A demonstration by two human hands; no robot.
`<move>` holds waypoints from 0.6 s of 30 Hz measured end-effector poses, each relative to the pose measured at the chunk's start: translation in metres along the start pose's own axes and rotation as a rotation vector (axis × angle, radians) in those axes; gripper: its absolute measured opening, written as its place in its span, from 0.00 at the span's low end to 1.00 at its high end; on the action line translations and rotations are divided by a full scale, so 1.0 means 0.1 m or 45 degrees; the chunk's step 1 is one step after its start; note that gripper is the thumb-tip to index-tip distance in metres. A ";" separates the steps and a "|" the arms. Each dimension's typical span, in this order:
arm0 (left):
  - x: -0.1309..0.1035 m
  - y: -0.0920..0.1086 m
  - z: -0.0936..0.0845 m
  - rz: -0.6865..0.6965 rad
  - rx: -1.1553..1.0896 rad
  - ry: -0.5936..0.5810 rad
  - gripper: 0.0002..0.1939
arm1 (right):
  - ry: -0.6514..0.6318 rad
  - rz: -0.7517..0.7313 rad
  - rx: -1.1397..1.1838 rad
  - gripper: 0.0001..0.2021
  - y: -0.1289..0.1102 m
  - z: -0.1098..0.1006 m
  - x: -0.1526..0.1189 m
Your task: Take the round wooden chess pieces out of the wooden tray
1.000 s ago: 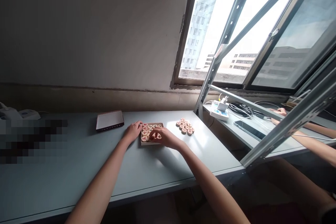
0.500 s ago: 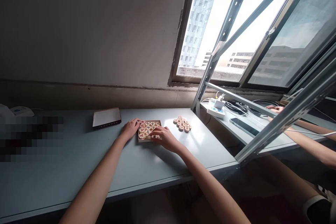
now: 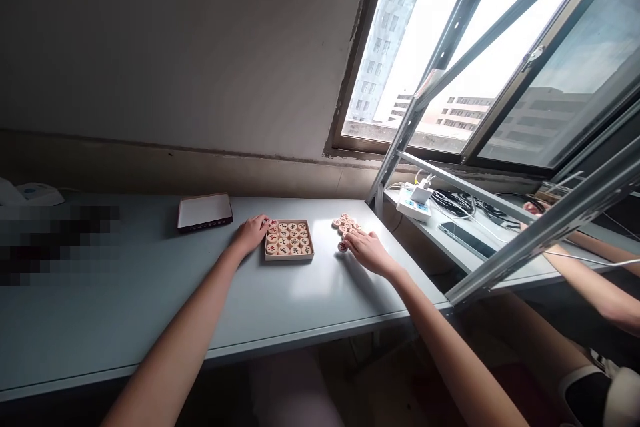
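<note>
An open box (image 3: 289, 257) of round wooden pieces, marked with red and black characters, sits on the grey table (image 3: 270, 307). My left hand (image 3: 251, 233) rests at the box's left edge, fingers closed near a red-marked piece (image 3: 273, 223) at the back left corner; what it grips, if anything, is hidden. To the right lies a cluster of loose pieces (image 3: 345, 220). My right hand (image 3: 369, 252) is at the front of this cluster, its fingertips closed on a round piece (image 3: 343, 246) that is tilted up. Part of the cluster is hidden behind that hand.
An open box lid (image 3: 205, 212) lies at the back left. A metal frame (image 3: 450, 190) rises at the table's right end. Beyond it are a power strip (image 3: 414, 204), cables, a phone (image 3: 467, 237) and another person's arms (image 3: 590, 273). A blurred patch covers the far left.
My right hand has moved right, from over the box to the loose pieces, and now grips one. The whole box is uncovered. My left hand remains at the box's left edge.
</note>
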State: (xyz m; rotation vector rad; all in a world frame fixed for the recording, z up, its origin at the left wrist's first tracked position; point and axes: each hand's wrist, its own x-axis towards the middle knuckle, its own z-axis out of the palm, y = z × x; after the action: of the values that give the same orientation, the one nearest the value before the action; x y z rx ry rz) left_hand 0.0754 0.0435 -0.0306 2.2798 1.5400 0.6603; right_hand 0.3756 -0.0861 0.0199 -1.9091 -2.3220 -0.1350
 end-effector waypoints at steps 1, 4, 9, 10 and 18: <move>0.00 0.00 0.00 -0.001 0.005 0.005 0.16 | 0.009 0.018 -0.069 0.16 0.03 0.02 -0.03; -0.01 0.00 0.00 0.013 0.006 0.013 0.16 | 0.072 0.091 -0.184 0.12 0.02 0.06 -0.09; -0.03 -0.01 0.00 0.031 -0.011 0.010 0.17 | 0.214 0.121 -0.148 0.13 -0.09 0.05 -0.17; -0.03 -0.01 0.00 0.027 -0.011 0.010 0.17 | 0.210 0.097 -0.126 0.12 -0.10 0.04 -0.18; -0.01 -0.03 0.00 0.028 -0.031 -0.001 0.16 | 0.239 0.149 -0.195 0.10 0.04 0.09 -0.16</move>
State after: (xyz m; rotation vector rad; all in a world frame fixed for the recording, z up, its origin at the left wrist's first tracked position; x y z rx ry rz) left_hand 0.0728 0.0433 -0.0323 2.2824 1.5003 0.6804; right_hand 0.3818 -0.0993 0.0086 -1.9989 -2.1276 -0.4707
